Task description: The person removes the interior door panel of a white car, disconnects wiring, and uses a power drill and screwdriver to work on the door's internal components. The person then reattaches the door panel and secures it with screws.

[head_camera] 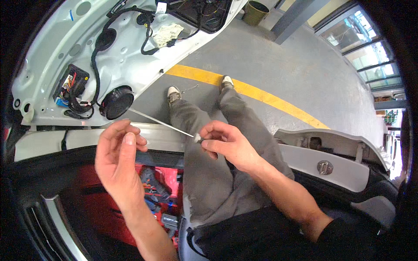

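Note:
My right hand [225, 143] pinches the small white-and-grey end piece [198, 138] of a thin white rod [160, 122] between thumb and fingers. The rod slants up and left towards the round black speaker [117, 102] on the door; whether its far end touches anything is unclear. To the left, my left hand [120, 150] is raised with loosely curled fingers, and I see nothing in it. Beyond both hands stands the white car door [130, 65] without its trim. A black wiring harness [94, 65] runs across it to a control module [72, 83] with coloured wires.
A red surface [98, 199] below my left hand carries several tools, among them a dark power tool [155, 182]. A metal striker [325, 167] sits on the body pillar at right. Outside, a wrench [191, 88] lies by my shoe, near a yellow floor line [258, 93].

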Demonstrator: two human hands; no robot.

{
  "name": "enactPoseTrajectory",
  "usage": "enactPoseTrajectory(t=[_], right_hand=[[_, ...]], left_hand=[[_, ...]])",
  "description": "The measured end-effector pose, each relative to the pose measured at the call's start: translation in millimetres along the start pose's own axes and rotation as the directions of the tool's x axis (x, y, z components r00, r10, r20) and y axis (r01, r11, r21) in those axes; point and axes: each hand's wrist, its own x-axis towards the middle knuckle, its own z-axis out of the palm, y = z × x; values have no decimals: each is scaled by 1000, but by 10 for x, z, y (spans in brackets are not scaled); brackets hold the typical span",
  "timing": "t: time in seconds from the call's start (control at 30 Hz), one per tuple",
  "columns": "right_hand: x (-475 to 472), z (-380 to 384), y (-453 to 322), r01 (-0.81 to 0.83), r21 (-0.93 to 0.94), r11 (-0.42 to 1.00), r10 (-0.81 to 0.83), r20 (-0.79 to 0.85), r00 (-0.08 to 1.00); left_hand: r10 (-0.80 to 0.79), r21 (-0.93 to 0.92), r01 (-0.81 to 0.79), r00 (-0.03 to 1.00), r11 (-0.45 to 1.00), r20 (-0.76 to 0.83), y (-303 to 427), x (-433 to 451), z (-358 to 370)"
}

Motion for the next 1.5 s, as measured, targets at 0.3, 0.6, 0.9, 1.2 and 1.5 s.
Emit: enactPoseTrajectory(t=[0.3,0.6,0.9,1.2,1.5], right_hand=[[-588,-446,-29,67,104,992,-51,-147,988],[-897,-893,-64,-41,59,997,50,-154,987],[-786,-923,75,-146,137,980,166,-153,974],[-759,-1191,68,-35,316,948,78,-122,989],[-914,-1238,124,-39,328,944,78,-108,991]], left_hand=[[-199,215,152,955,965,219,89,-534,26],[-996,885,466,-79,1,43,-1044,-3600,-1434],[-931,757,617,364,215,-31,-1534,-3118,-842],[-843,663,642,536,386,-28,-1904,-2210,-174],[-822,576,672,569,466,2,-1899,-2162,-36]])
